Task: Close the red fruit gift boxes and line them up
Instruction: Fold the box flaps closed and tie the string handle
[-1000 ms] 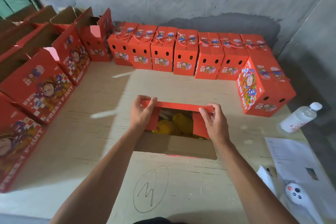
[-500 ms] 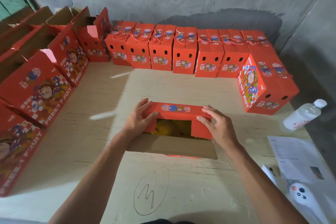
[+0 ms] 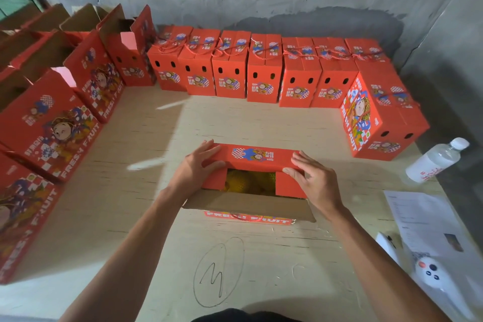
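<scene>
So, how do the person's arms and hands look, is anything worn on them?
Both forearms are bare, with no sleeves in view. The left hand and the right hand wear no gloves, and I see no watch, ring or bracelet. Fingernails look short and unpainted.

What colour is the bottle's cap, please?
White; the bottle cap shows best in the head view.

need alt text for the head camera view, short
Two hands, left hand and right hand, press the far flap down on an open red fruit box, yellow fruit showing inside. Closed red boxes line the wall behind.
</scene>
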Available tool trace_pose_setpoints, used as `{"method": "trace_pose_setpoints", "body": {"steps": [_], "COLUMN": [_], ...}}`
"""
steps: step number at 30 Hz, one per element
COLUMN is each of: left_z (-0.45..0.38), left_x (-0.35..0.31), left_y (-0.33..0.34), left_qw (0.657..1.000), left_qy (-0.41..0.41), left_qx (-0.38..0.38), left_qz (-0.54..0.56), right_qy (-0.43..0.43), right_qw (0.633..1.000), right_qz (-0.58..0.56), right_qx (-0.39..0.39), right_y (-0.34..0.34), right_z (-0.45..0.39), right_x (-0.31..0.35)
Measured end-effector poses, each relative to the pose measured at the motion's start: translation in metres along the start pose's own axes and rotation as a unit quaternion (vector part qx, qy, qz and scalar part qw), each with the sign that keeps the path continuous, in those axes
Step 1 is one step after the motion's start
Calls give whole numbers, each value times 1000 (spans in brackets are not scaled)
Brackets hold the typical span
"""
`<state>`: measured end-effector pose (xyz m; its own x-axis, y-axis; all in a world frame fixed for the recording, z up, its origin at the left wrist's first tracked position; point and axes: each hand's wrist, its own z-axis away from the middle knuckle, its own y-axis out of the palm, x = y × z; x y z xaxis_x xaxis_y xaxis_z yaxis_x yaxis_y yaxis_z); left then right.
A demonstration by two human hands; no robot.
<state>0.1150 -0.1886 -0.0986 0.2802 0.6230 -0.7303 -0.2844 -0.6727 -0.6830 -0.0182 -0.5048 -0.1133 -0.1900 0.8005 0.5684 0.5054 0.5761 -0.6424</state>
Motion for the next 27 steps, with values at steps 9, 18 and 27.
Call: {"method": "trace_pose_setpoints", "body": {"steps": [9,18,27], "left_z": [-1,4,7], "left_x": [-3,-1,-1], "left_y": [-9,-6,-8], "left_qw": [998,995,995], "left_qy": [35,64,86], "left_qx": [29,39,11], "left_qz": [-46,-69,-45], "right_qy": [45,90,20], "right_qw": [998,993,999], "right_qz": [-35,-75,16], "right_qx": [2,-4,35], "right_y": [0,-1,-2], "right_z": [0,4,1], "right_x": [5,8,1]}}
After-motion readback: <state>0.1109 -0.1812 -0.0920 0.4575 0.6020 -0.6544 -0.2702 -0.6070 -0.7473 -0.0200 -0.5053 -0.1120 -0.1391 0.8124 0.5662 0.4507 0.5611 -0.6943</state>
